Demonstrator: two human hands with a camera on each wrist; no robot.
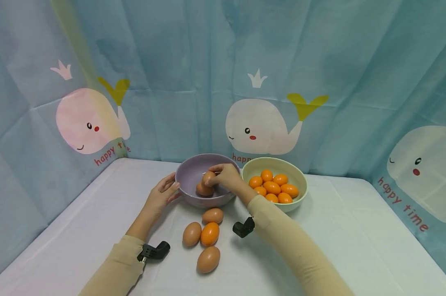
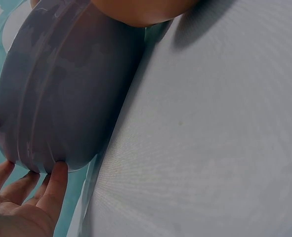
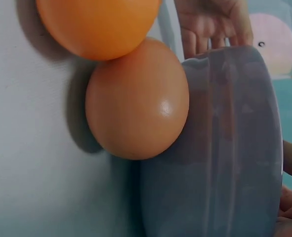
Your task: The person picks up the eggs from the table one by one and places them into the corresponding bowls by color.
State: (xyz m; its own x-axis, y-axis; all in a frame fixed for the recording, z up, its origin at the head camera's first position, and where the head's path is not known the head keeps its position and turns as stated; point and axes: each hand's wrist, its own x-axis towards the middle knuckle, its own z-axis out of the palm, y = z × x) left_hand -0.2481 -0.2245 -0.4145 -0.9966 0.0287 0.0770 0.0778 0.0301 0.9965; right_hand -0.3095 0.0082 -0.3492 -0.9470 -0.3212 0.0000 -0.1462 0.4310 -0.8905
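Observation:
A purple bowl (image 1: 186,176) stands at the back middle of the table. My left hand (image 1: 163,192) rests its fingertips against the bowl's outer left side, fairly straight in the left wrist view. Over the bowl's inside, my right hand (image 1: 224,179) pinches a brown egg (image 1: 208,178). At least one more brown egg (image 1: 204,189) lies beneath it in the bowl; the hand covers part of the inside. In front of the bowl on the table are three brown eggs (image 1: 208,260) and an orange egg (image 1: 210,234). The right wrist view shows one brown egg (image 3: 137,98) close up.
Right of the purple bowl stands a pale green bowl (image 1: 300,181) with several orange eggs (image 1: 272,188). The right forearm passes in front of its left edge. A white cloth (image 1: 356,246) covers the table, and a blue whale-print curtain (image 1: 193,82) hangs behind.

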